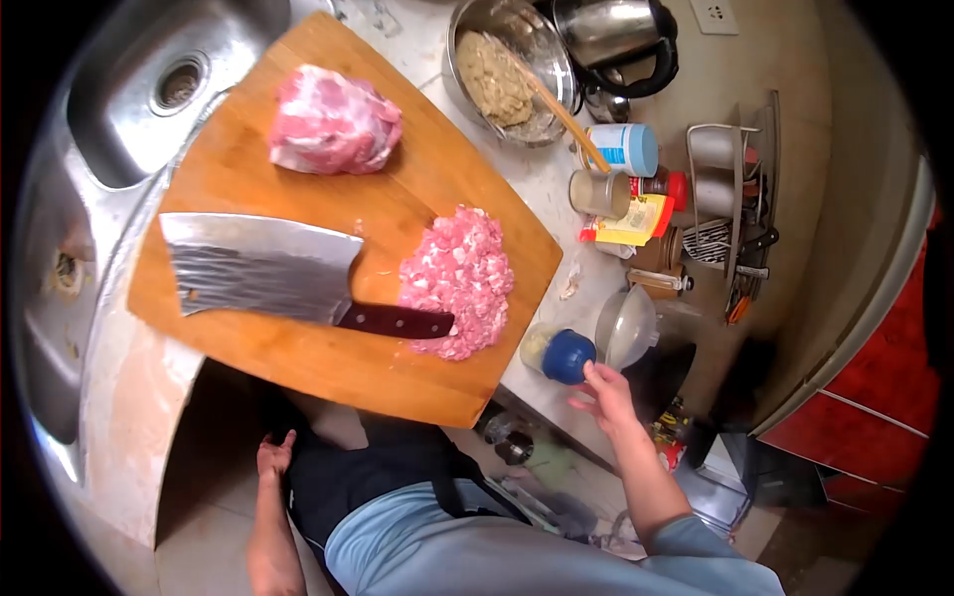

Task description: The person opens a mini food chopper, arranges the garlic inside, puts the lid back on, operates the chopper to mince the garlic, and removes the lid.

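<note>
My right hand has its fingertips at the edge of the blue lid of a jar on the counter, right of the board. Low beside my body hangs my left hand, its fingers loosely apart and nothing in them. On the wooden cutting board lie a large piece of raw meat, a pile of minced meat and a wide cleaver. The cleaver's dark handle reaches onto the mince.
A metal sink is at the upper left. Behind the board stand a metal bowl with pale paste and a stick, a kettle, a blue-lidded tub, a glass jar and a knife rack.
</note>
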`<state>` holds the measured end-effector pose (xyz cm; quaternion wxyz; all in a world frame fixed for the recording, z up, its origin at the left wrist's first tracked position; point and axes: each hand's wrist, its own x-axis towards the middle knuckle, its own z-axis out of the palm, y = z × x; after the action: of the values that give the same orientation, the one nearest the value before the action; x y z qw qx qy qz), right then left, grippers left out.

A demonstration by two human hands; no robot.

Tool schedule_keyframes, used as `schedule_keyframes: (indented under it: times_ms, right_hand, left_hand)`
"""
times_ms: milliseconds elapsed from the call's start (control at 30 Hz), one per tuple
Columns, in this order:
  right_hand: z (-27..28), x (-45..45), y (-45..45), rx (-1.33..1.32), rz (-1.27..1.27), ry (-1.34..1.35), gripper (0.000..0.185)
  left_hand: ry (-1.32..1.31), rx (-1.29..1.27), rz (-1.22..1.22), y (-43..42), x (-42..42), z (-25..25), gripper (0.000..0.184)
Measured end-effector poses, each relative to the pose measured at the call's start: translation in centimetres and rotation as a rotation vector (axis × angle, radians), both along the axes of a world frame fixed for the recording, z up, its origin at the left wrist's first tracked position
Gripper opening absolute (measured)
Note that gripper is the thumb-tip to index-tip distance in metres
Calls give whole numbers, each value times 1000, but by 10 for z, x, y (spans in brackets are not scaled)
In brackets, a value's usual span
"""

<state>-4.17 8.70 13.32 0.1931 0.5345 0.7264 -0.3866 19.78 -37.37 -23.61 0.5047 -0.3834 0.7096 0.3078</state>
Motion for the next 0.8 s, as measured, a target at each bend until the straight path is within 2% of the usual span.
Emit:
schedule_keyframes:
  times_ms: [33,67,133,167,267,333,400,433,533,800]
  right_hand:
    - [-1,0,-1,4,-45,35,30]
    - [-1,1,-2,17,-49,23,30]
    - [1,2,-4,-32,-47,73,29]
    - [1,2,-7,-44,-79,86,25]
    - [1,3,-5,-73,-68,109,21]
    - [1,4,-4,-75,-73,111,20]
    - [2,3,-6,-76,-79,109,19]
    - [3,1,-10,-77,-79,115,19]
    - [2,3,-7,-87,-86,126,19]
    - [1,5,-10,-66,-96,158,21]
  left_hand:
    - [-67,83,-79,3,-5,-4,87]
    - [-79,95,-83,5,-16,1,87]
    - [-188,17,-304,13,-37,15,89]
    - [-202,4,-339,15,-21,-6,89]
    - [-259,40,-338,13,2,-37,82]
    - [-305,37,-272,16,-15,-26,71]
    - [-172,89,-370,12,16,-50,62]
    - [-259,50,-22,8,22,-53,45]
    - [-244,42,-239,6,21,-50,45]
    - [-266,37,-303,5,12,-48,46]
